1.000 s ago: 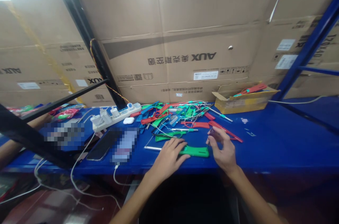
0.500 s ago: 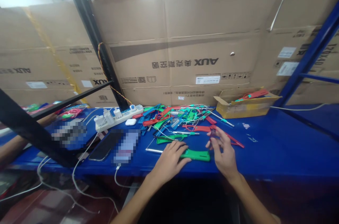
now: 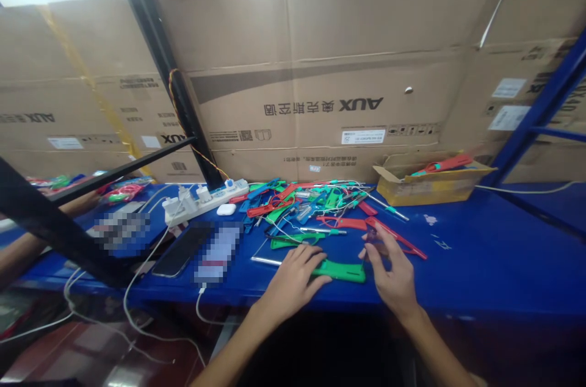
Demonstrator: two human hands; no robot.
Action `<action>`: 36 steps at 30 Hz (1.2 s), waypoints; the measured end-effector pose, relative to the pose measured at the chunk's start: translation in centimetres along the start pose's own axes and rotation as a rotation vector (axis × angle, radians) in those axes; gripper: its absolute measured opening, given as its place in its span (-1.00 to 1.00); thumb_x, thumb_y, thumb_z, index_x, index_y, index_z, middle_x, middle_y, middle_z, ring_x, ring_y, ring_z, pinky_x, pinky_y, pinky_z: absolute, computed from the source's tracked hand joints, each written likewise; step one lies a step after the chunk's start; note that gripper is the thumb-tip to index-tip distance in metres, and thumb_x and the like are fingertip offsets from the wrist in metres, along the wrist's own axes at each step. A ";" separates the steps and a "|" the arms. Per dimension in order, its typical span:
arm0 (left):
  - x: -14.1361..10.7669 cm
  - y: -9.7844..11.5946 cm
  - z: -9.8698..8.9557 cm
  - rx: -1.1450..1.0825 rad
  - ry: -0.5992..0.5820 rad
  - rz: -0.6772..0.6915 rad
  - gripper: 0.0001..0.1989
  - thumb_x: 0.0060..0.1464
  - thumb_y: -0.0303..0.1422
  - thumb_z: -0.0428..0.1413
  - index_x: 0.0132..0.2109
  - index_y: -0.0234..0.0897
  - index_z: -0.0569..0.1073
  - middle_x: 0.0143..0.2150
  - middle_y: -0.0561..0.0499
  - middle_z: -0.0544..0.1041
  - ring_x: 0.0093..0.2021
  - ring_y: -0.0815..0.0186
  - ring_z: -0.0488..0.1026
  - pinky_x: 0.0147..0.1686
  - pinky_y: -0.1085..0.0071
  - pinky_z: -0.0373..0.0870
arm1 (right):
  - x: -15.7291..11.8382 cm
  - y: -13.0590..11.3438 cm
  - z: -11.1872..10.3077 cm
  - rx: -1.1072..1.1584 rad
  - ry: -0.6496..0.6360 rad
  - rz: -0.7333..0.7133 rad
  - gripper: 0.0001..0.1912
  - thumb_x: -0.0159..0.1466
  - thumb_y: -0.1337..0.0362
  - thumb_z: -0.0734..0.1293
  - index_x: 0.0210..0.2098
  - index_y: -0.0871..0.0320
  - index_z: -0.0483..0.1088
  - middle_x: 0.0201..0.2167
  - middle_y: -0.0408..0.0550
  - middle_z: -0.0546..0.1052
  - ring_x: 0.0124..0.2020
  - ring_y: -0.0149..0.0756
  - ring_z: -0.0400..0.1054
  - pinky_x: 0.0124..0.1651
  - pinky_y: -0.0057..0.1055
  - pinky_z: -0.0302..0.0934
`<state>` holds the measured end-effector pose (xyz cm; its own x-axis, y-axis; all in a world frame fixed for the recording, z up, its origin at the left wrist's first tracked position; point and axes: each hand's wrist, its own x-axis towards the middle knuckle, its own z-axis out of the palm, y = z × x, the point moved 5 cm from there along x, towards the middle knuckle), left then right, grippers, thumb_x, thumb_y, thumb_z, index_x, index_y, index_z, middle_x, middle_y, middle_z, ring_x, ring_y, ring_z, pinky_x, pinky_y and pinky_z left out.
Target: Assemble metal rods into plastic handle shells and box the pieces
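Note:
Under my left hand point(image 3: 296, 274) lies a green stick lighter point(image 3: 345, 271), pressed on the blue tabletop with my fingers and thumb around its body. Its metal tube point(image 3: 265, 260) sticks out to the left. My right hand point(image 3: 392, 271) pinches a small screwdriver point(image 3: 372, 234) with a dark reddish handle, held upright; its thin shaft points down at the lighter's right end. Whether the tip touches the lighter I cannot tell. Just beyond my hands are another green lighter shell point(image 3: 295, 241) and a red lighter shell point(image 3: 398, 237).
A heap of lighter parts point(image 3: 311, 204) lies behind my hands. Further right stands an open carton point(image 3: 430, 188) holding red pieces. On the left are a power strip point(image 3: 206, 201), a white earphone case point(image 3: 226, 210), phones point(image 3: 180, 253) and cables. Another person's arm point(image 3: 22, 256) reaches in at far left.
The view has shifted slightly. My left hand still holds the green lighter in place, and the fingers of my right hand have shifted a little on the screwdriver.

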<state>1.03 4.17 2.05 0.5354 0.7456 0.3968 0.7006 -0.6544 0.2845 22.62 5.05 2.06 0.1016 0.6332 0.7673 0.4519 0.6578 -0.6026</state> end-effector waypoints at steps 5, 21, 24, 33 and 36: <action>0.0 0.0 0.0 0.000 0.000 0.001 -0.61 0.32 -0.17 0.17 0.20 -0.20 0.42 0.17 -0.11 0.49 0.18 0.07 0.41 0.16 0.09 0.39 | 0.0 -0.1 -0.1 0.001 -0.002 -0.022 -0.46 0.41 0.31 0.33 0.34 -0.05 0.26 -0.15 -0.04 0.55 -0.39 -0.31 0.52 -0.24 -0.29 0.49; 0.0 0.0 0.2 -0.009 0.001 0.010 -0.60 0.31 -0.18 0.18 0.21 -0.21 0.41 0.17 -0.11 0.49 0.19 0.07 0.39 0.17 0.09 0.37 | -0.4 0.3 -0.2 0.070 0.026 0.058 -0.55 0.42 0.29 0.31 0.29 0.01 0.30 -0.12 -0.01 0.59 -0.40 -0.33 0.53 -0.29 -0.31 0.52; 0.0 0.0 0.2 0.001 0.005 0.010 -0.60 0.31 -0.18 0.18 0.21 -0.21 0.41 0.16 -0.12 0.49 0.19 0.07 0.40 0.16 0.08 0.38 | -0.4 0.3 -0.3 0.065 0.042 0.053 -0.54 0.39 0.27 0.35 0.27 0.03 0.32 -0.16 -0.03 0.58 -0.40 -0.31 0.53 -0.28 -0.28 0.54; 0.0 -0.1 0.2 -0.003 0.006 0.009 -0.60 0.32 -0.17 0.17 0.21 -0.20 0.41 0.17 -0.12 0.49 0.19 0.07 0.40 0.16 0.08 0.38 | -0.6 0.6 -0.1 0.104 0.012 0.069 -0.59 0.46 0.31 0.26 0.27 -0.04 0.32 -0.08 -0.04 0.57 -0.38 -0.37 0.51 -0.28 -0.34 0.49; 0.0 -0.2 0.3 -0.006 -0.002 0.003 -0.60 0.31 -0.18 0.17 0.21 -0.20 0.41 0.17 -0.12 0.49 0.19 0.07 0.40 0.16 0.08 0.39 | -0.6 0.5 -0.1 0.111 0.017 0.061 -0.58 0.45 0.32 0.28 0.27 -0.04 0.32 -0.08 -0.04 0.59 -0.38 -0.37 0.51 -0.30 -0.36 0.49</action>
<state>1.02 4.28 1.76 0.5385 0.7436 0.3963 0.6959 -0.6576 0.2885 22.84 4.96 1.31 0.1410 0.6668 0.7317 0.3437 0.6602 -0.6679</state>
